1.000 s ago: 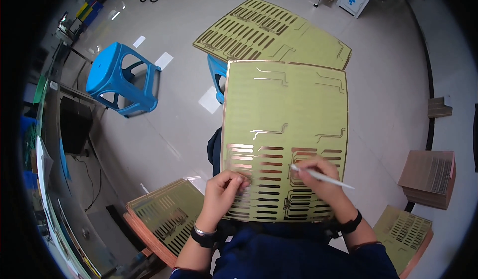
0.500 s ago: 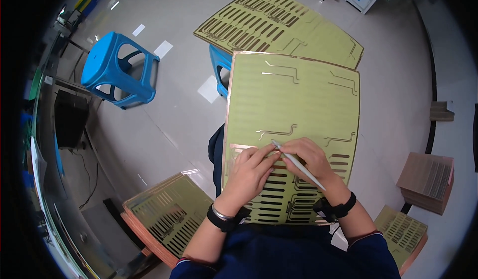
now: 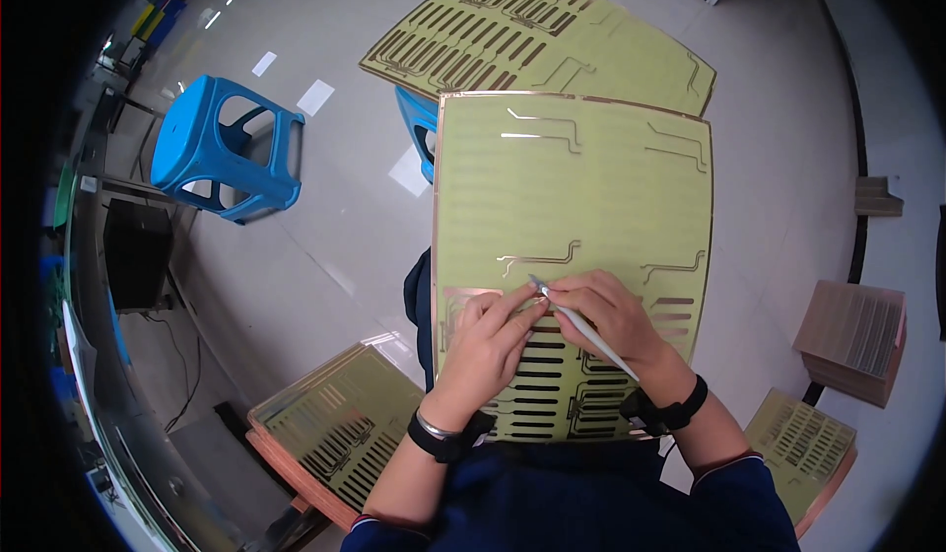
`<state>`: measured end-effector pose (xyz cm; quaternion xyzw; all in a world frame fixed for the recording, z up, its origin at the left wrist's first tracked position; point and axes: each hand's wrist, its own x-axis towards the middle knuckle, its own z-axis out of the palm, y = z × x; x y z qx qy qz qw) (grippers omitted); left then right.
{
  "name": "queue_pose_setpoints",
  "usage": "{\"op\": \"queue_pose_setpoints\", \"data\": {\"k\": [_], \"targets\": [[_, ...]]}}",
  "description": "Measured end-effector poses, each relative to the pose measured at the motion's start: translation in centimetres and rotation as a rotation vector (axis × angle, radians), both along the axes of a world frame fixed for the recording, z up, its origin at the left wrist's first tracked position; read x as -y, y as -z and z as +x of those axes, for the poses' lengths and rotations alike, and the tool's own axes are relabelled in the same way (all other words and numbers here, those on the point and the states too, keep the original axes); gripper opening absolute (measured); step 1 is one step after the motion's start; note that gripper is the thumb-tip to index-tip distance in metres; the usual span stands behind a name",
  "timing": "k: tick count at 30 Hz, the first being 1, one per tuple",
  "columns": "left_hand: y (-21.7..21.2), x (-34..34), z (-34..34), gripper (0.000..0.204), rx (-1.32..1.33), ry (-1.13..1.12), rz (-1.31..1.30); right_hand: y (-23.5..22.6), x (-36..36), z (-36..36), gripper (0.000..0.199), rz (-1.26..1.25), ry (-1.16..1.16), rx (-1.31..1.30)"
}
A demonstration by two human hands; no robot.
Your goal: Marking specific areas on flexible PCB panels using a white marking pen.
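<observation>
A large yellow-green circuit board panel (image 3: pixel 572 192) with copper lines and dark slot shapes lies in front of me. Over its middle, my right hand (image 3: pixel 603 310) grips a slim white pen-shaped knife (image 3: pixel 596 338), its handle slanting back toward my wrist. The knife's grey tip is close to the board, just below a copper trace (image 3: pixel 542 258). Beside that tip, the index finger and thumb of my left hand (image 3: pixel 490 340) are drawn together. A small glint shows between them, too small to make out. My fingers hide part of the slot pattern.
Beyond the panel, another patterned board (image 3: pixel 522 34) rests above a blue stool (image 3: pixel 419 118). A second blue stool (image 3: pixel 212 148) stands to the left. Board stacks sit at lower left (image 3: pixel 340 419) and lower right (image 3: pixel 800 453). Farther right is a brown stack (image 3: pixel 852 335).
The whole view has shifted slightly. Both hands and the knife stay at about the same place on the panel, with the same grip.
</observation>
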<state>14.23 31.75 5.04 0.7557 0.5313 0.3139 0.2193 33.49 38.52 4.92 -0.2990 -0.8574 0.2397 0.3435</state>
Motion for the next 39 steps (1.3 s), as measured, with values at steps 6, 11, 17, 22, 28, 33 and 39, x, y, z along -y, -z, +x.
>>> {"op": "queue_pose_setpoints", "data": {"k": [6, 11, 17, 22, 28, 33, 39], "targets": [[-0.27, -0.09, 0.31, 0.040, 0.021, -0.017, -0.019, 0.10, -0.16, 0.23, 0.033, -0.027, -0.013, -0.031], [-0.42, -0.14, 0.34, 0.040, 0.021, -0.020, -0.018, 0.00, -0.10, 0.17, 0.034, -0.032, -0.001, -0.038], [-0.32, -0.09, 0.15, 0.045, -0.003, 0.007, 0.000, -0.03, -0.19, 0.36, 0.033, -0.082, -0.030, -0.070], [-0.12, -0.13, 0.07, 0.044, 0.006, 0.008, -0.007, 0.03, -0.44, 0.36, 0.032, -0.090, -0.042, -0.080], [-0.10, -0.21, 0.12, 0.043, 0.000, 0.003, -0.010, 0.20, -0.25, 0.11, 0.026, -0.080, 0.003, -0.053], [-0.25, -0.08, 0.09, 0.043, 0.007, -0.002, -0.017, 0.17, -0.13, 0.03, 0.029, -0.084, 0.014, -0.064], [-0.82, -0.20, 0.39, 0.039, 0.032, -0.003, -0.047, 0.24, -0.21, 0.59, 0.025, -0.120, 0.032, -0.107]]}}
